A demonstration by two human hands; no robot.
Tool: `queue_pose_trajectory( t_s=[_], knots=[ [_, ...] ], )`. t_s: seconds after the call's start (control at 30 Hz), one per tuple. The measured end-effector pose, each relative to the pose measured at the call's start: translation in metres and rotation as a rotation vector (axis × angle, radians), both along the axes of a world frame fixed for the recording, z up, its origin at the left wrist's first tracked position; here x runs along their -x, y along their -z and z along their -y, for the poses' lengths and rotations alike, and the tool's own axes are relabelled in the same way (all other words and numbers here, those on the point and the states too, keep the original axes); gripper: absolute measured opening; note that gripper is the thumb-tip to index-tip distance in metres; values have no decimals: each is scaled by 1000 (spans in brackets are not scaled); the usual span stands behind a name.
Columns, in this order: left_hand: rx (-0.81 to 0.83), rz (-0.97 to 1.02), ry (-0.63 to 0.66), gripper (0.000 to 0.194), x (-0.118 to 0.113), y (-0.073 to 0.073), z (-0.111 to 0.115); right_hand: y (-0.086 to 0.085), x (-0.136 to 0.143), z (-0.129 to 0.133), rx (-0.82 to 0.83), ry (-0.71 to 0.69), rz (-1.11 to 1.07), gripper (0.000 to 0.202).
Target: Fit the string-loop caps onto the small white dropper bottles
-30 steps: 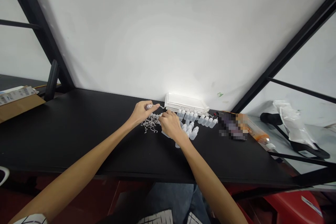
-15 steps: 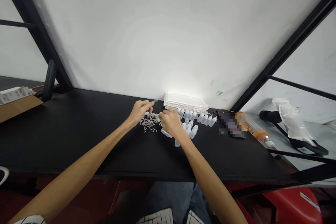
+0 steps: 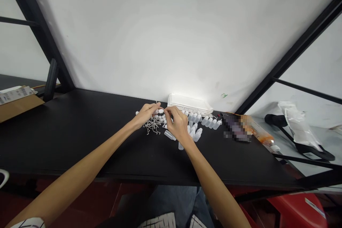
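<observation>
Small white-tipped bottle (image 3: 159, 111): clamped in the left grip (image 3: 144, 115), its tip (image 3: 161, 111) facing the right grip (image 3: 178, 123), just beside it (whether that one is closed cannot be told). Judged light, smooth and squeezable; hold by the body, with gentle pressure, leaving the tip exposed.

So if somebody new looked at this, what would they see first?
Probably the left hand and right hand, close together over the black table, with a small white piece in the left one. Then perhaps the pale little bottles beside the right hand, bright against that black. The big red thing at the bottom right might catch eyes too.
</observation>
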State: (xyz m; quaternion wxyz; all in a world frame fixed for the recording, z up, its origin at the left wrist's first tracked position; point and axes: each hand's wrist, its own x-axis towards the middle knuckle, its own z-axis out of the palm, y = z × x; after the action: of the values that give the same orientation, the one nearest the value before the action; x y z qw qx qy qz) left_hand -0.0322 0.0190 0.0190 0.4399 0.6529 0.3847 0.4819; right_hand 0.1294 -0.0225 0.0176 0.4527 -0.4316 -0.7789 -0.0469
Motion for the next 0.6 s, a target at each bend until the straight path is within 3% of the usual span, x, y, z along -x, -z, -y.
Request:
queue_pose_trajectory(
  t_s=[0.2,0.4,0.6],
  knots=[
    [-60,-20,13,47,-1,-2,4,4,4,-1,-1,-46,5,22],
    [-155,-79,-80,44,-2,3,3,5,3,-1,-1,-16,52,25],
    [-187,-48,-153,38,-6,6,7,7,2,-3,71,-148,-62,23]
  ],
)
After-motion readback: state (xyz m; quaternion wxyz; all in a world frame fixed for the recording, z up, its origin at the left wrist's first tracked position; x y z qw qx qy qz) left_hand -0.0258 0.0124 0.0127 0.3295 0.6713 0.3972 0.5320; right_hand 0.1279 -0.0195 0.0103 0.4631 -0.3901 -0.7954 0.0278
